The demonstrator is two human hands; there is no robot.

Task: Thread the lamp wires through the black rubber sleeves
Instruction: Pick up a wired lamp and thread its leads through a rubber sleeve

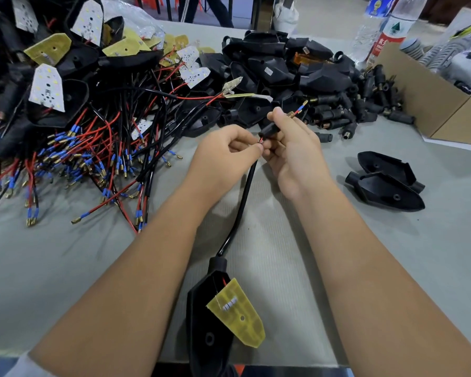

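Head view shows the small black rubber sleeve (269,129) held just above frame centre, at about twelve o'clock from the middle of the table, with the thin red and black lamp wires (261,140) entering its near end and a blue-collared brass terminal (301,108) already emerging past a small coiled spring at the far end, toward one o'clock. The sleeve is gripped by the right hand (291,148), whose thumb and curled fingers are closed round it; the wires are pinched just below the sleeve between thumb and forefinger of the left hand (226,151), the other fingers being curled in. From that pinch the thick black sheathed cable (245,197) runs down toward six o'clock to the black pointed plastic lamp housing (210,317), on which a yellow shield-shaped circuit board (239,314) lies tilted. The threading appears nearly complete, so the wires would best be fed in short pushes, pinched close to the sleeve mouth so they do not buckle, with the sleeve kept in line with them. Both conductors should be kept together, and the sleeve slid down until it meets the sheath. At ten o'clock lies a tangled heap of wired lamps (79,118); at one o'clock a pile of black sleeves and housings (337,104); at three o'clock two empty black housings (386,183) and a brown cardboard box (433,104).
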